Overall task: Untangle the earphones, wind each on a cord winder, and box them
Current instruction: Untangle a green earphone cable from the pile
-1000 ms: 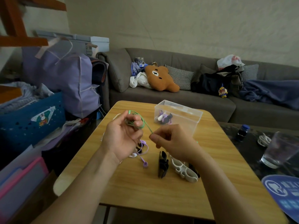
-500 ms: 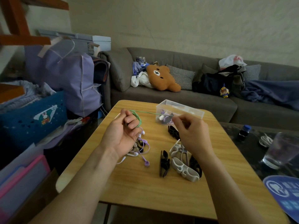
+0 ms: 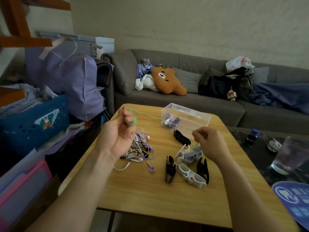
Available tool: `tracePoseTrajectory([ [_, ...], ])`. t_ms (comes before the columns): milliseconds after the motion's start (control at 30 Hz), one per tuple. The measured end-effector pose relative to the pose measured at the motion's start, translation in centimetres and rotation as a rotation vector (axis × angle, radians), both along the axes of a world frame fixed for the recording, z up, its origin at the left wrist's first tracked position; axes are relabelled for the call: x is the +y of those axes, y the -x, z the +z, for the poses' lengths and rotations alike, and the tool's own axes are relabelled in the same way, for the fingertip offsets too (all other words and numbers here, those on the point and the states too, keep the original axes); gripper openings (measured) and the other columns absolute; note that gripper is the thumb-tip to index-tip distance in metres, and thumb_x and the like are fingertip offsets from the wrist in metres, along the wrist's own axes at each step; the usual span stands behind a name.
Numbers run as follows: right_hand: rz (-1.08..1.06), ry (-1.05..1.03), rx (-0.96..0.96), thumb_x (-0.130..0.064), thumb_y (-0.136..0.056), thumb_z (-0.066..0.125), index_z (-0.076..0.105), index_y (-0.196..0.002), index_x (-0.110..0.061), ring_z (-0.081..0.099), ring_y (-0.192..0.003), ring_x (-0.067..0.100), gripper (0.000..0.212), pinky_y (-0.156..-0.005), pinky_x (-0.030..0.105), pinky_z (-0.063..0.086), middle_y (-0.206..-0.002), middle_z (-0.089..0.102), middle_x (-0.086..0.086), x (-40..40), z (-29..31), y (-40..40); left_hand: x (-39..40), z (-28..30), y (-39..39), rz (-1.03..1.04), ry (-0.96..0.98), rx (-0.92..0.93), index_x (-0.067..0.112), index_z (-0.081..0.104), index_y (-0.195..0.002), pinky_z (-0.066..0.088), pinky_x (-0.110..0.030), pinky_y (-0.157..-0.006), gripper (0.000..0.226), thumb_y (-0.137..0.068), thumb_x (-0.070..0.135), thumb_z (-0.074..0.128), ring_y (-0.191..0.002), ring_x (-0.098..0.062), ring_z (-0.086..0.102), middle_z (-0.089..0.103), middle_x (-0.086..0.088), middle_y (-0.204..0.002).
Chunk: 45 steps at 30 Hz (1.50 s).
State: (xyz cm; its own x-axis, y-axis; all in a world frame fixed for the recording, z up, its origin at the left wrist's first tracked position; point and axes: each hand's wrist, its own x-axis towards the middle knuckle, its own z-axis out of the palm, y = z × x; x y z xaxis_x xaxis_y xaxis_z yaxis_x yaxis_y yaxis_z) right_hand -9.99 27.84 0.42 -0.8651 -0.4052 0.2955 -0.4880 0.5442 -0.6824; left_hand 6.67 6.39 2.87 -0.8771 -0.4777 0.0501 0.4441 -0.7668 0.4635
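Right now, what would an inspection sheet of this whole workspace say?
Surface: wooden table, in use.
Job's things: green earphone cord stretched between both hands; tangled earphones; cord winders loose; clear box holding a wound set.
Clutter: glass and small bottle on the dark side table.
Grip: left hand holds the cord's loops; right hand pinches its far end.
Cables: white cable beside the glass.
Surroundings: sofa with bear cushion; blue basket.
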Motion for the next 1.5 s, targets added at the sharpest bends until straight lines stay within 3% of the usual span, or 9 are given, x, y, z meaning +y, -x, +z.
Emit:
tracePoseTrajectory([
  [233, -0.015, 0.524, -0.152, -0.022, -0.104, 0.051, 0.067, -0.102, -0.017, 0.071, -0.08, 0.016, 0.017, -0.077, 0.032, 0.057, -0.079, 0.071, 0.0, -0.2, 1.4, -0.6, -0.6, -0.6, 0.1, 0.037, -0.033, -0.146, 0.02, 0.045, -0.068, 0.016, -0.023, -0.036, 0.034, -0.101, 0.028, 0.038, -0.039, -0.009, 0.021, 0.027, 0.009, -0.053],
  [333, 0.031, 0.566, -0.214, -0.02, -0.103, 0.053, 0.069, -0.101, -0.012, 0.053, -0.057, 0.014, 0.018, -0.059, 0.033, 0.049, -0.063, 0.056, -0.003, 0.1, 2.1, -1.1, -0.6, -0.4, 0.2, 0.074, -0.047, -0.166, 0.021, 0.045, -0.067, 0.017, -0.022, -0.034, 0.039, -0.103, 0.032, 0.04, -0.039, -0.008, 0.024, 0.029, 0.009, -0.053],
  [567, 0.384, -0.067, -0.388, -0.015, -0.095, 0.064, 0.076, -0.088, -0.006, 0.045, -0.043, 0.001, 0.016, -0.044, 0.015, 0.034, -0.054, 0.057, -0.009, 0.5, 4.2, -3.7, -2.4, -0.4, -0.6, 0.259, -0.087, -0.112, 0.003, 0.052, -0.119, 0.03, -0.019, -0.041, 0.05, -0.108, 0.039, 0.019, -0.095, -0.02, 0.074, 0.072, -0.015, -0.112],
  [767, 0.836, -0.246, -0.597, -0.014, -0.095, 0.066, 0.078, -0.088, -0.011, 0.027, -0.049, 0.014, 0.015, -0.047, 0.027, 0.022, -0.058, 0.04, 0.003, 0.0, 6.5, -5.9, -0.5, -1.1, 0.8, 0.454, 0.66, -0.5, 0.011, 0.058, -0.12, 0.04, -0.03, -0.063, 0.048, -0.104, 0.048, 0.033, -0.09, -0.013, 0.062, 0.062, -0.009, -0.121],
  [933, 1.03, 0.165, -0.676, -0.021, -0.082, 0.072, 0.077, -0.082, -0.008, 0.026, -0.044, 0.012, 0.014, -0.042, 0.025, 0.019, -0.052, 0.034, 0.001, 1.7, 7.2, -4.8, 1.6, -1.3, 0.5, 0.283, 1.104, -0.515, 0.011, 0.065, -0.1, 0.034, -0.033, -0.079, 0.041, -0.092, 0.047, 0.047, -0.063, 0.003, 0.054, 0.073, -0.006, -0.1],
  [1100, 0.813, 0.65, -0.678, -0.029, -0.089, 0.064, 0.072, -0.08, -0.013, 0.028, -0.045, 0.006, 0.02, -0.042, 0.021, 0.024, -0.054, 0.03, -0.006, 2.6, 6.7, -3.8, 3.8, -0.9, -0.1, -0.208, 1.341, -0.396, 0.001, 0.062, -0.096, 0.037, -0.022, -0.058, 0.034, -0.103, 0.031, 0.049, -0.063, -0.013, 0.057, 0.065, -0.012, -0.078],
  [1233, 0.459, 0.762, -0.871, -0.022, -0.094, 0.055, 0.066, -0.094, -0.008, 0.031, -0.046, 0.004, 0.017, -0.04, 0.017, 0.029, -0.06, 0.037, -0.007, 2.1, 5.1, -2.8, 4.7, -0.8, 0.1, -0.281, 1.144, -0.253, 0.011, 0.057, -0.073, 0.034, -0.03, -0.055, 0.031, -0.098, 0.027, 0.051, -0.054, -0.02, 0.046, 0.052, -0.006, -0.058],
  [1367, 0.302, 0.215, -0.729, -0.018, -0.096, 0.062, 0.075, -0.102, -0.007, 0.05, -0.055, 0.009, 0.018, -0.051, 0.022, 0.043, -0.074, 0.061, 0.002, 1.4, 2.9, -2.8, 4.7, -0.2, 0.3, -0.151, 0.608, -0.148, 0.012, 0.054, -0.075, 0.025, -0.03, -0.052, 0.024, -0.089, 0.032, 0.051, -0.052, -0.017, 0.047, 0.05, -0.003, -0.059],
  [1500, 0.477, -0.07, -0.684, -0.019, -0.095, 0.066, 0.077, -0.098, -0.009, 0.067, -0.072, 0.017, 0.015, -0.066, 0.03, 0.052, -0.084, 0.073, 0.007, -0.4, 2.8, -4.8, 4.3, -0.2, 0.6, -0.08, 0.521, -0.073, 0.005, 0.059, -0.109, 0.033, -0.031, -0.062, 0.036, -0.091, 0.033, 0.045, -0.103, -0.031, 0.069, 0.072, -0.018, -0.108],
])
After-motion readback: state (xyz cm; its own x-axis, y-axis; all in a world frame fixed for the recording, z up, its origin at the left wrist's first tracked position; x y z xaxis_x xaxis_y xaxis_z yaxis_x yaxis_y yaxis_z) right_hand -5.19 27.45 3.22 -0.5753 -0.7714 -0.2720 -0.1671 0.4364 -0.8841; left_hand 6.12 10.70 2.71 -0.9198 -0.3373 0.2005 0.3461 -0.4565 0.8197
